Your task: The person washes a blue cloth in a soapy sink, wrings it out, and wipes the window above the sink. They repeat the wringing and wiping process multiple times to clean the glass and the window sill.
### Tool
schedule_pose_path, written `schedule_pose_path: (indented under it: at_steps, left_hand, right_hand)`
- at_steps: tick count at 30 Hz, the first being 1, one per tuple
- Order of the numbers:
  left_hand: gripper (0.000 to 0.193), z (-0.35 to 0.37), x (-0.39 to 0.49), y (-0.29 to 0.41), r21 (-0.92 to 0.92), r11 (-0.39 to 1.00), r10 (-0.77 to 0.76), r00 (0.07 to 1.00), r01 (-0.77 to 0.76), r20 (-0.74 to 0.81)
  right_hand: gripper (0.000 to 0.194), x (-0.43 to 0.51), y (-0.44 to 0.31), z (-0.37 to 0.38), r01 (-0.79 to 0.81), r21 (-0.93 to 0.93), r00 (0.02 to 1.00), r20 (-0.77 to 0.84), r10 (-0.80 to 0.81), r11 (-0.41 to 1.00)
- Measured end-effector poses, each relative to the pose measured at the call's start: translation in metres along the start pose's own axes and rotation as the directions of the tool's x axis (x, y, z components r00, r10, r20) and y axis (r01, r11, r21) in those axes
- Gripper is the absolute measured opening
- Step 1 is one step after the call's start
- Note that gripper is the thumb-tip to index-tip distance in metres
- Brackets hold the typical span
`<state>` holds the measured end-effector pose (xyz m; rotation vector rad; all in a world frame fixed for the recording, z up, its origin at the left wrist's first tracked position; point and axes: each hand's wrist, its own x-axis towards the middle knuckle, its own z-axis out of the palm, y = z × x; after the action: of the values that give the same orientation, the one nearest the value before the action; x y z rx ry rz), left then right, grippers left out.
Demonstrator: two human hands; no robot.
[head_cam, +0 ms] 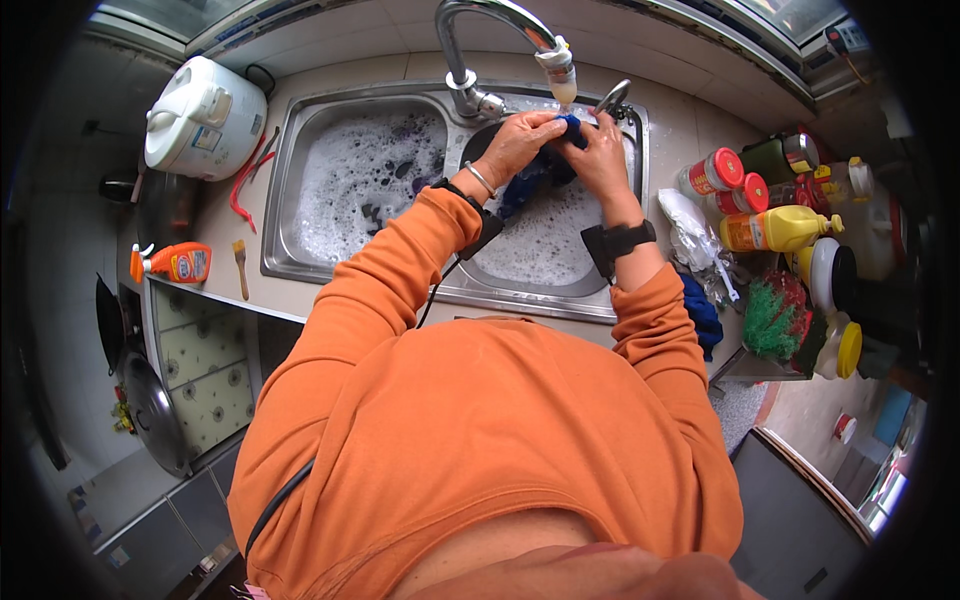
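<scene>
Both of my hands grip a wet dark blue cloth (523,191) over the right basin. My left hand (519,144) pinches its top edge, and my right hand (600,155) holds the same bunched part from the other side. The cloth's lower part hangs down towards the foamy water (536,255). Just above my fingers is the whitish nozzle (565,88) of the chrome faucet (495,11), with water coming from it. In the left basin, suds (337,172) cover the water, and dark patches show through them.
A white rice cooker (206,120), red cord (244,195), brush (240,268) and orange spray bottle (176,262) stand or lie left of the steel sink (274,247). On the right are red-lidded jars (712,172), a yellow bottle (780,227), a plastic bag (690,232) and blue cloth (699,315).
</scene>
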<state>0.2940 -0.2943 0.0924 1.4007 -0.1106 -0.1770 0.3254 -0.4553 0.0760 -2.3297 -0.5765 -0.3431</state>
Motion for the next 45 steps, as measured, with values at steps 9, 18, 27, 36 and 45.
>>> schedule_pose_path:
  at_steps: [9,18,27,36,45]
  left_hand:
    - [0.056,0.003,-0.010,-0.029,0.061,0.997,0.063,0.992,-0.057,-0.107]
    - [0.025,-0.024,-0.018,-0.098,0.166,0.951,-0.246,0.964,0.260,-0.099]
    - [0.033,-0.026,-0.031,-0.079,0.061,0.883,-0.435,0.859,0.466,-0.269]
    - [0.023,-0.014,-0.018,-0.072,-0.596,0.747,-0.438,0.893,0.295,-0.106]
    - [0.026,0.001,-0.003,-0.039,-0.638,0.760,-0.238,0.966,0.120,-0.101]
  right_hand:
    - [0.029,0.006,-0.008,-0.004,-0.444,0.619,0.896,0.287,0.339,0.648]
    - [0.021,0.017,-0.031,-0.029,-0.389,0.869,0.911,0.314,0.267,0.306]
    - [0.017,0.018,-0.042,-0.029,-0.381,0.749,0.915,0.219,0.339,0.542]
    - [0.015,0.012,-0.038,-0.035,-0.303,0.719,0.952,0.194,0.239,0.626]
    - [0.018,-0.002,-0.036,-0.048,-0.093,0.593,0.992,-0.017,0.128,0.800]
